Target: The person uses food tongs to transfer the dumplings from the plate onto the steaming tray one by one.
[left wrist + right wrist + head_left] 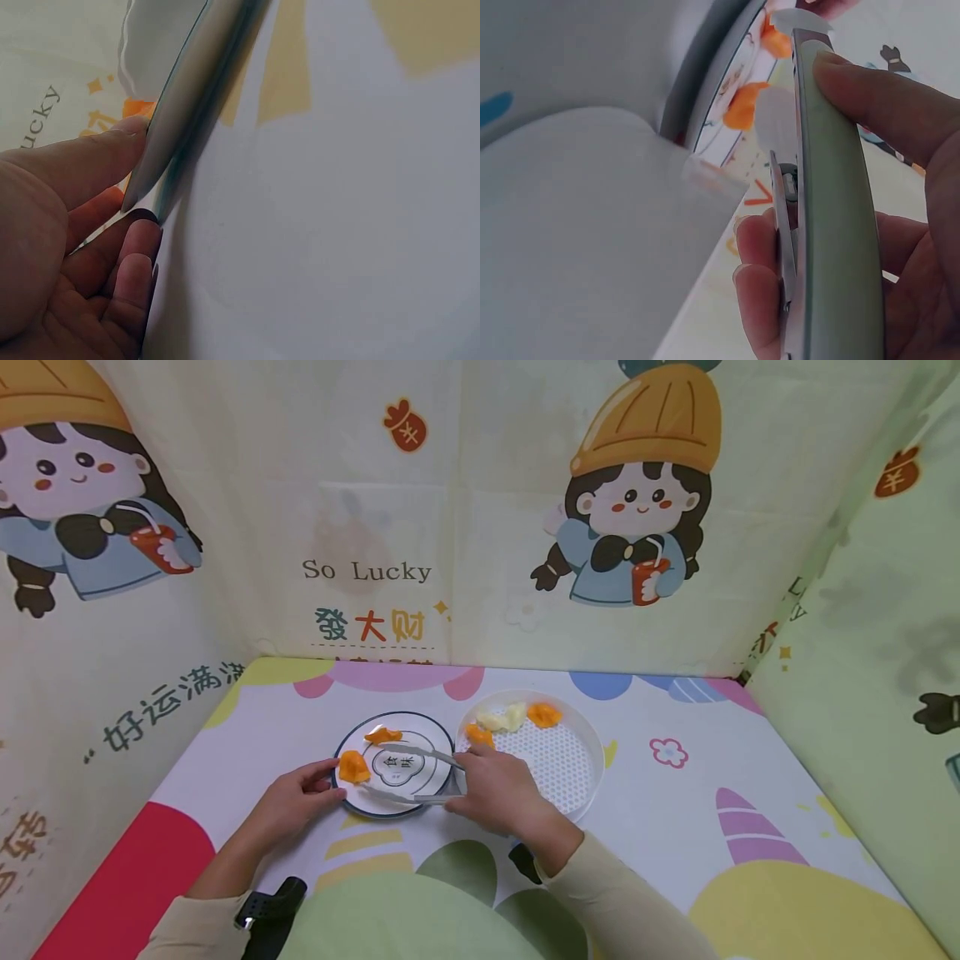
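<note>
My left hand (303, 797) pinches the left rim of a white plate (420, 727) with dark edge lines; the left wrist view shows the thumb on top and fingers at the underside. On the plate lie two orange pieces, one crumpled piece (384, 735) at the back and one rounder piece (354, 767) by the left rim. My right hand (498, 789) grips metal tongs (431, 799), whose arms stand spread above the plate. In the right wrist view the thumb presses the pale green handle (840, 195) and fingers curl round the other side. The tong tips hold nothing that I can see.
Right of the plate stands a round white tray (597, 777) with a perforated base, partly behind the right hand. At its back are a pale yellow piece (510, 718), an orange piece (544, 715) and another orange piece (480, 736). A printed cloth wall (487, 635) rises behind the table.
</note>
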`<state>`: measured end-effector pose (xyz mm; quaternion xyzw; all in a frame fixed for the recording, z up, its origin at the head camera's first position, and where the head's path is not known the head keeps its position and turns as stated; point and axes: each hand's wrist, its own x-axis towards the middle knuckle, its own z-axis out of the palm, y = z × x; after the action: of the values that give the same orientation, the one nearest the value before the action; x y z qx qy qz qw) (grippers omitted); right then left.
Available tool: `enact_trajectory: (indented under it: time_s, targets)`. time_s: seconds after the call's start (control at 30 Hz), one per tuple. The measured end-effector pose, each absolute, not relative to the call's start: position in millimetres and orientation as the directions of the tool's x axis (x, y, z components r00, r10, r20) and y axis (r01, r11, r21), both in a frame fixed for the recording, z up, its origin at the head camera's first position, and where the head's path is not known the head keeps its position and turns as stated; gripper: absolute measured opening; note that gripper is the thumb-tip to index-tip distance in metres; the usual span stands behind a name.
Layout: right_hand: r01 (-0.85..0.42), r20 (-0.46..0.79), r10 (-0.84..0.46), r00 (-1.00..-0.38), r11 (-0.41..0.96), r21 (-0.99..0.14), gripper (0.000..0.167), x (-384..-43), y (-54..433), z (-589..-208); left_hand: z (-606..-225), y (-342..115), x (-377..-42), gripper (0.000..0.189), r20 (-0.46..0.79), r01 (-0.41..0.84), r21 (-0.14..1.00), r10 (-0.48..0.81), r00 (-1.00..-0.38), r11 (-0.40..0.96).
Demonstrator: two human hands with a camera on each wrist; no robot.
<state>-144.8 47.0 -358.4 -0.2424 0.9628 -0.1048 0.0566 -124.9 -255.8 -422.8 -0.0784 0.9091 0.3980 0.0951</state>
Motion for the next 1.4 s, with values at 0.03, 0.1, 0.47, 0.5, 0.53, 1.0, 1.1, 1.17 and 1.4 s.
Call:
enact_trajectory:
  time_s: [0.03,0.1,0.47,0.5,0.53,1.0,1.1,1.17,1.4]
  targets:
    - [-0.458,-0.058,-0.481,-0.875,0.860,-0.225,0.055,-145,46,-359,-423,-256,-125,0.073,-0.234,-0.217,0.709,-0.066,-0.970,0.671]
    - [-0.469,-0.059,-0.491,-0.869,0.856,-0.217,0.055,-145,43,-359,-424,-256,-125,0.074,-0.235,-0.216,0.709,-0.064,-0.970,0.671]
    - [-0.472,-0.078,-0.500,-0.862,0.850,-0.233,0.044,-150,35,-360,-426,-257,-125,0.074,-0.226,-0.207,0.707,-0.061,-0.972,0.677]
    - [-0.472,-0.079,-0.500,-0.862,0.851,-0.231,0.043,-151,34,-360,-426,-256,-125,0.074,-0.226,-0.206,0.708,-0.060,-0.972,0.676]
    - [-0.470,-0.081,-0.499,-0.863,0.852,-0.232,0.043,-151,34,-360,-426,-257,-125,0.074,-0.224,-0.202,0.708,-0.056,-0.973,0.677]
    - [-0.477,-0.072,-0.502,-0.862,0.850,-0.224,0.041,-151,41,-360,-426,-256,-124,0.074,-0.224,-0.204,0.707,-0.059,-0.973,0.677]
    - [-0.469,-0.067,-0.495,-0.866,0.852,-0.233,0.042,-150,45,-359,-426,-256,-125,0.073,-0.221,-0.200,0.704,-0.058,-0.974,0.681]
    - [-0.469,-0.059,-0.495,-0.867,0.850,-0.240,0.041,-149,48,-358,-426,-256,-124,0.074,-0.219,-0.198,0.703,-0.057,-0.974,0.683]
    - [-0.467,-0.031,-0.492,-0.870,0.842,-0.270,0.036,-146,58,-355,-427,-255,-124,0.073,-0.216,-0.197,0.704,-0.059,-0.975,0.683]
